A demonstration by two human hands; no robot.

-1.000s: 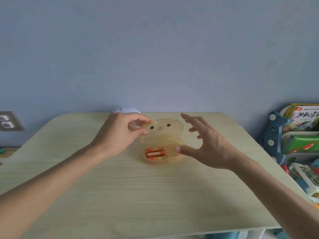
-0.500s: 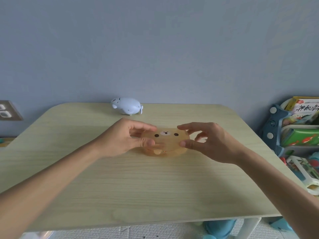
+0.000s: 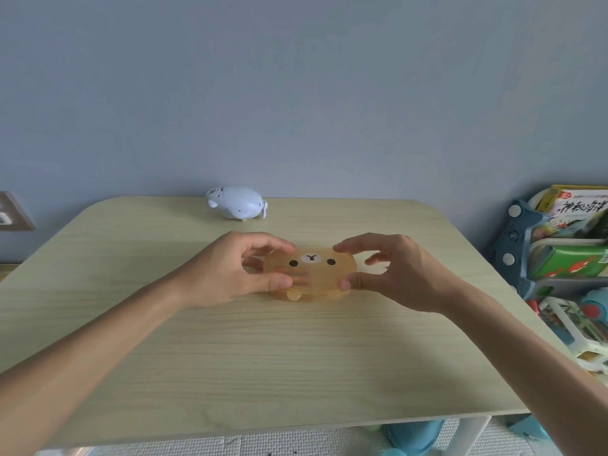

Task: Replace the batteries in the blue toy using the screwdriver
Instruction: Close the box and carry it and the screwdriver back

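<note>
A translucent orange bear-face box [image 3: 311, 274] lies closed on the wooden table [image 3: 296, 350], near its middle. My left hand [image 3: 230, 271] grips the box's left side between thumb and fingers. On the box's right side sits my right hand [image 3: 391, 271], thumb at the front edge and forefinger on the lid. The batteries inside are hidden by the lid. The blue toy [image 3: 236, 203], a small pale-blue animal, stands at the table's far edge, behind my left hand and apart from it. No screwdriver is in view.
A blue wall rises right behind the table. A toy and book rack [image 3: 559, 258] stands close to the table's right side. A wall socket [image 3: 13, 212] is at the far left. A foam mat covers the floor below the table's front edge.
The box's lid, raised one second ago with orange batteries showing, has come down shut. Both hands have closed onto the box's sides. The view has dropped, revealing the blue toy.
</note>
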